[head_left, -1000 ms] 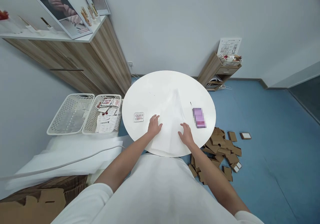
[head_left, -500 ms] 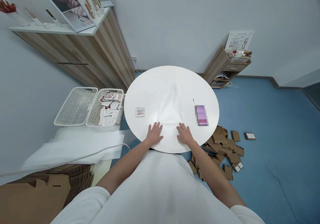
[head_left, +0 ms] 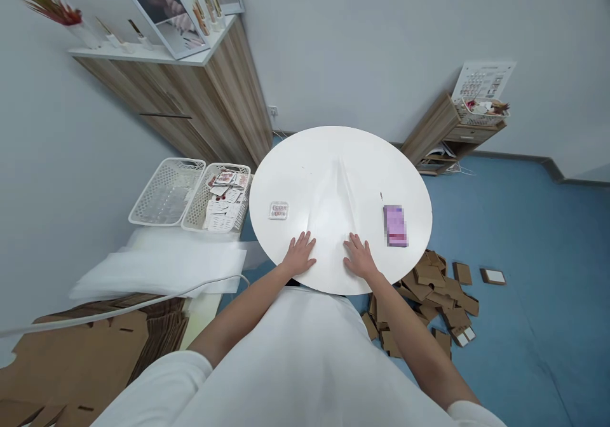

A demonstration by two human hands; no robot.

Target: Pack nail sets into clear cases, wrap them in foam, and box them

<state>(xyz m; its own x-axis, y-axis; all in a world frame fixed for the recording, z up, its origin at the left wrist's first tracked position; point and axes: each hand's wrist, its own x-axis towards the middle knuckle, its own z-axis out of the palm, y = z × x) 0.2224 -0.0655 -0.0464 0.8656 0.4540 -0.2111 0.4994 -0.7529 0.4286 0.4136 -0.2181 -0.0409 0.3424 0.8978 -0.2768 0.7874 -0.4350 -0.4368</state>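
Note:
Both my hands rest palm down near the front edge of a round white table [head_left: 328, 138]. My left hand [head_left: 298, 255] lies flat with its fingers spread, holding nothing. Likewise flat and spread, my right hand [head_left: 359, 257] has nothing in it. Between and beyond them is a pale, creased, sheet-like area [head_left: 333, 204] on the tabletop; its exact kind is hard to make out. A small clear case [head_left: 279, 210] with pinkish pieces inside sits beyond my left hand. To the right of my right hand lies a purple rectangular item [head_left: 396, 226], blurred by pixels.
Left of the table stand two white baskets, one [head_left: 166, 192] holding clear items, the other [head_left: 216, 195] packets and cards. White sheets [head_left: 162, 265] and flattened cardboard [head_left: 90, 357] are nearer me. Small brown boxes [head_left: 433, 293] pile on the floor at right. A wooden cabinet [head_left: 214, 96] stands behind.
The view has turned slightly left, so the room appears shifted rightward. My hands stay flat on the table in nearly the same place.

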